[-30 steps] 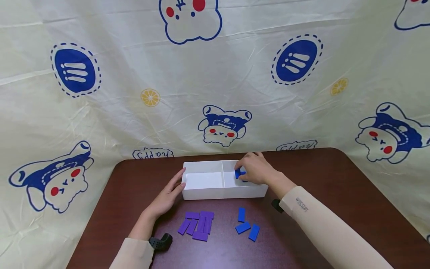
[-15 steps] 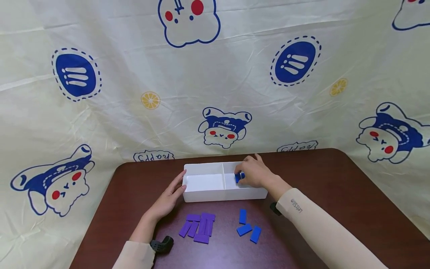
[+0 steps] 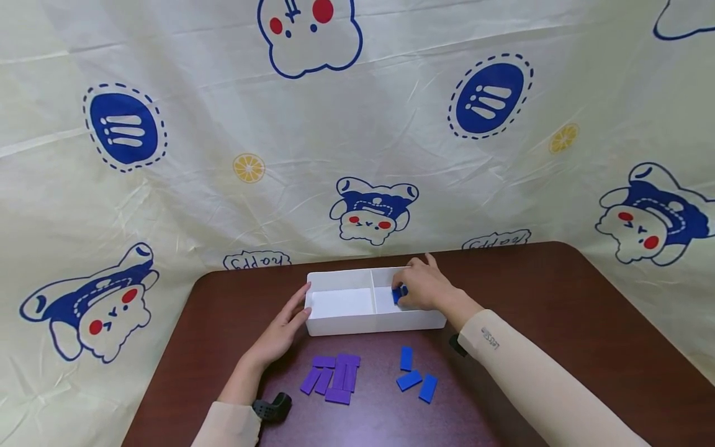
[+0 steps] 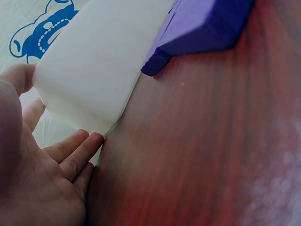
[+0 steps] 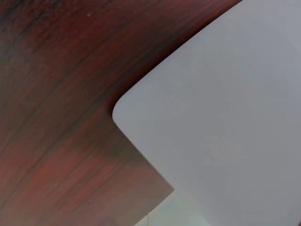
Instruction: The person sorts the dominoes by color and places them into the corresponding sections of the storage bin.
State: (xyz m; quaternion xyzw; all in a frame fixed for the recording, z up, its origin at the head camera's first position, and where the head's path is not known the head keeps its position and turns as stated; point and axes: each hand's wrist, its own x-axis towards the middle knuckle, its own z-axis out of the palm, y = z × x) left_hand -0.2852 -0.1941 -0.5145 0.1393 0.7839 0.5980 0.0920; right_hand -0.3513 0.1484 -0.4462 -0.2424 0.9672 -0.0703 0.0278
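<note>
Your dark reddish-brown wooden table (image 3: pixel 558 323) carries everything here, with a cream cartoon-printed cloth backdrop (image 3: pixel 357 124) hung behind it. At the far middle of the table sits the white rectangular two-compartment plastic box (image 3: pixel 357 321), its long axis running left to right across you, a divider splitting it into left and right compartments.

Your right hand (image 3: pixel 427 287) is down in the right compartment, its fingers pinched round a small blue rectangular tile (image 3: pixel 398 293); whether the tile touches the box floor cannot be told. Your left hand (image 3: pixel 279 329) lies flat with straight fingers against the box's left end, holding nothing; the left wrist view shows the fingertips (image 4: pixel 89 141) at the box's lower corner.

On the table just in front of the box lie two loose groups. The cluster of purple rectangular tiles (image 3: pixel 334 377) lies nearer your left hand; the three blue rectangular tiles (image 3: pixel 414 374) lie nearer your right forearm, well apart from the purple ones. Only the near box wall stands between either group and the compartments.
</note>
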